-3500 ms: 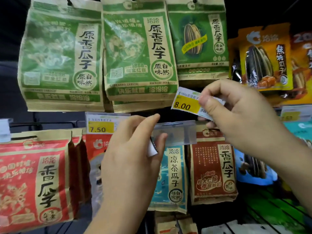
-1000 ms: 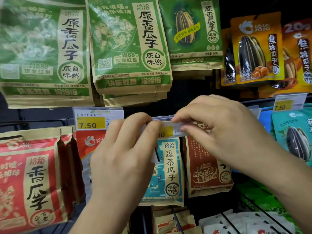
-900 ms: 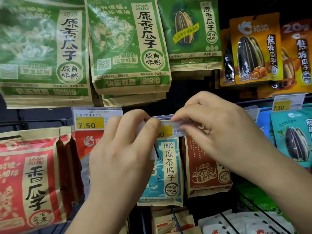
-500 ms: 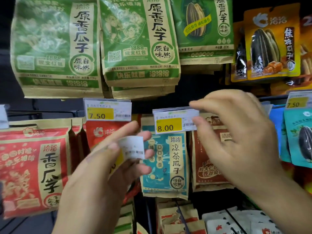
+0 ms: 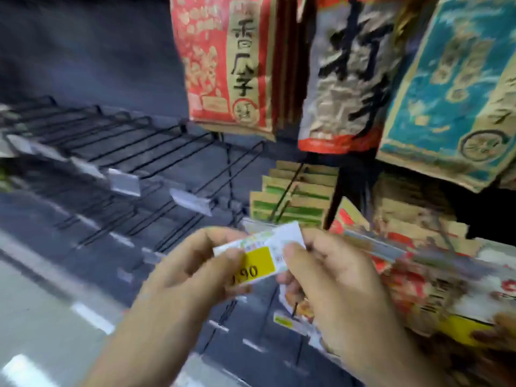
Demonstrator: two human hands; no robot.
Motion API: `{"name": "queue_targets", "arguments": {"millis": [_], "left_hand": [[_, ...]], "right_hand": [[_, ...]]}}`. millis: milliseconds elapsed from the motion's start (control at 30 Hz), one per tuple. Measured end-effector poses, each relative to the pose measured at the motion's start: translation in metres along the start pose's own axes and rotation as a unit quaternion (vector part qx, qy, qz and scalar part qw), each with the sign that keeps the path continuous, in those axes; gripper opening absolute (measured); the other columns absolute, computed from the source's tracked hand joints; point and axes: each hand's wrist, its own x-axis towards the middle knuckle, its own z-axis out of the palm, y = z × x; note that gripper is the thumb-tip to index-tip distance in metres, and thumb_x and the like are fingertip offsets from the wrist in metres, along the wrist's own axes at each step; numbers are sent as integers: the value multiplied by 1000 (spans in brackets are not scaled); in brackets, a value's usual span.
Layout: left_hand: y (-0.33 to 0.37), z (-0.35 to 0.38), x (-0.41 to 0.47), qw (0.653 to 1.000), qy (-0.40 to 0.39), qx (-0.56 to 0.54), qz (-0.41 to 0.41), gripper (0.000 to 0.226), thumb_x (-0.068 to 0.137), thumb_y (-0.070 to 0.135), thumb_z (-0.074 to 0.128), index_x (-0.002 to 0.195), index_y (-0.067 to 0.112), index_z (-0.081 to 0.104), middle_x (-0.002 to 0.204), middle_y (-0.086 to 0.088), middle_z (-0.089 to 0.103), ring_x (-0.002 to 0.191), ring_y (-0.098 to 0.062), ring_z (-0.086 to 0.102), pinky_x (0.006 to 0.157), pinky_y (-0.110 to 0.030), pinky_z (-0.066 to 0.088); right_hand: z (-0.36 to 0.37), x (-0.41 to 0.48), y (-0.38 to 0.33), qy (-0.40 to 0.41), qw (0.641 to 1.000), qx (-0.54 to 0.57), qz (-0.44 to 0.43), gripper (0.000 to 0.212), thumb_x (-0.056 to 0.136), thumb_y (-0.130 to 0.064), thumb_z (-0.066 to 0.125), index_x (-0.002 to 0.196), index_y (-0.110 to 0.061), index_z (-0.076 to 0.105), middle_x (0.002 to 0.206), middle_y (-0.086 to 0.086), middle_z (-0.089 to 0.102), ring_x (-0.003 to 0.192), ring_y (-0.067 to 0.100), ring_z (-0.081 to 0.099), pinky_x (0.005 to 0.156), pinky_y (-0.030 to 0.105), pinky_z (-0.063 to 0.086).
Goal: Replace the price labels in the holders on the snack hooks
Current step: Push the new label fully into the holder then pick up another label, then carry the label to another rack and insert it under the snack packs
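A worker's two hands hold a price label [image 5: 261,256] between them at a lower row of the snack display, the left hand [image 5: 195,272] pinching its left end and the right hand [image 5: 332,283] gripping its right edge; a yellow panel ending in ".90" shows, the first digit hidden by a thumb. Half a second earlier the 8.00 tag sat finished in its holder on the row above, and the view has since dropped to bare wire hooks [image 5: 156,152] with clear empty holders [image 5: 124,182], below the red snack bag [image 5: 226,62] and blue snack bag [image 5: 452,79]. That suggests one swap is complete and the next is starting. Motion blur hides which holder the label is bound for.
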Motion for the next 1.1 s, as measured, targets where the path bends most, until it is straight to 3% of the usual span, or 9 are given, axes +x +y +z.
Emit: {"name": "queue_targets", "arguments": {"millis": [100, 167, 233, 367, 500, 733, 867, 967, 1100], "left_hand": [[-31, -51, -34, 987, 146, 73, -9, 33, 56, 46, 69, 70, 16, 68, 51, -8, 63, 47, -16, 57, 49, -15, 47], [-39, -77, -58, 973, 212, 86, -10, 33, 55, 45, 70, 67, 14, 68, 45, -8, 58, 41, -15, 53, 45, -13, 42], [-43, -106, -74, 961, 266, 65, -29, 28, 56, 39, 73, 65, 13, 70, 46, -6, 58, 41, -17, 53, 45, -16, 43], [-49, -174, -91, 928, 364, 32, -66, 10, 67, 24, 68, 63, 15, 71, 43, -3, 57, 38, -14, 52, 51, -26, 44], [-48, -262, -81, 892, 447, 19, -68, 11, 67, 23, 65, 64, 16, 74, 42, -2, 56, 36, -10, 50, 57, -33, 43], [-5, -416, -39, 884, 466, 44, -27, 17, 85, 13, 72, 68, 16, 72, 43, -1, 55, 35, -13, 47, 39, -17, 41], [7, -495, 3, 882, 471, 9, -14, 18, 91, 11, 62, 78, 11, 74, 53, -4, 60, 41, -11, 51, 39, -19, 42], [7, -558, 38, 874, 486, -14, -8, 12, 85, 18, 68, 85, 11, 77, 60, -3, 66, 49, -8, 55, 45, -16, 46], [17, -641, 89, 858, 513, -25, 11, 31, 69, 28, 73, 93, 9, 78, 69, -6, 69, 55, -8, 58, 50, -15, 49]], "right_hand": [[52, -13, 30, -57, 992, 46, 102, 15, 90, -31, 63, 80, -31, 74, 56, 4, 70, 47, 7, 54, 55, 28, 48], [87, -19, 44, -93, 979, 76, 162, 36, 96, -12, 59, 68, -28, 76, 50, 4, 67, 41, 7, 51, 46, 18, 46], [123, -20, 51, -126, 967, 78, 207, 41, 95, -9, 55, 65, -25, 77, 47, 5, 65, 39, 8, 49, 43, 15, 44], [201, -6, 62, -188, 958, 24, 216, 29, 89, -17, 58, 72, -28, 79, 49, 1, 66, 43, 5, 51, 47, 13, 47], [293, 33, 67, -251, 948, -36, 190, 28, 84, -25, 62, 75, -48, 75, 58, -7, 74, 47, -3, 58, 56, 9, 49], [443, 120, 50, -330, 932, 8, 151, 34, 89, -18, 63, 69, -41, 78, 47, -12, 63, 43, 1, 50, 48, 10, 42], [521, 175, 56, -338, 930, 75, 120, 30, 90, -6, 64, 75, -27, 80, 65, -12, 77, 50, -5, 60, 53, 8, 46], [583, 221, 69, -342, 929, 100, 104, 25, 90, -7, 63, 83, -25, 79, 74, -6, 80, 55, -5, 63, 53, 8, 47], [672, 290, 80, -362, 922, 111, 86, 23, 92, -6, 63, 87, -22, 78, 76, -8, 80, 56, -7, 61, 55, 8, 46]]}}
